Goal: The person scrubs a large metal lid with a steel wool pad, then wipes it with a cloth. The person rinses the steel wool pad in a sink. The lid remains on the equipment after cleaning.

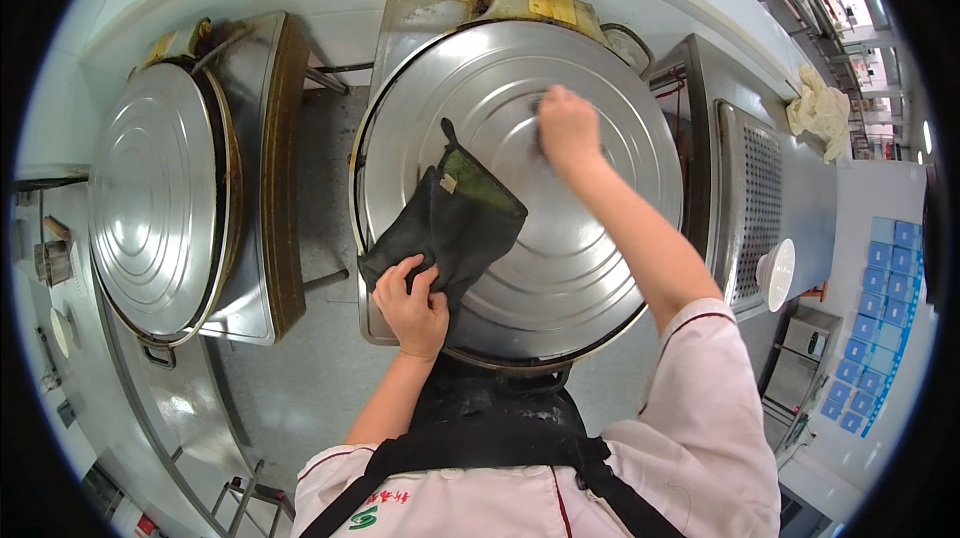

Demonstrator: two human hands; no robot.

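A large round metal lid [510, 313] with raised rings covers the griddle in front of me. My right hand [568, 130] is closed in a fist over the lid, right of its middle; whatever it may grip is hidden. A dark smudge or reflection shows beside those fingers. In my left hand [412, 310] is a black cloth [465, 238], its fingers bunched on the near end. The cloth lies over the lid's left part. A corner is folded back, showing a green underside, a small pale tag and a black loop.
To the left stands a second griddle with a round metal lid [155, 203]. A yellowed box [540, 4] sits behind the near lid. On the right are a perforated metal tray [752, 203], a white bowl [776, 275] and a crumpled pale cloth [818, 110].
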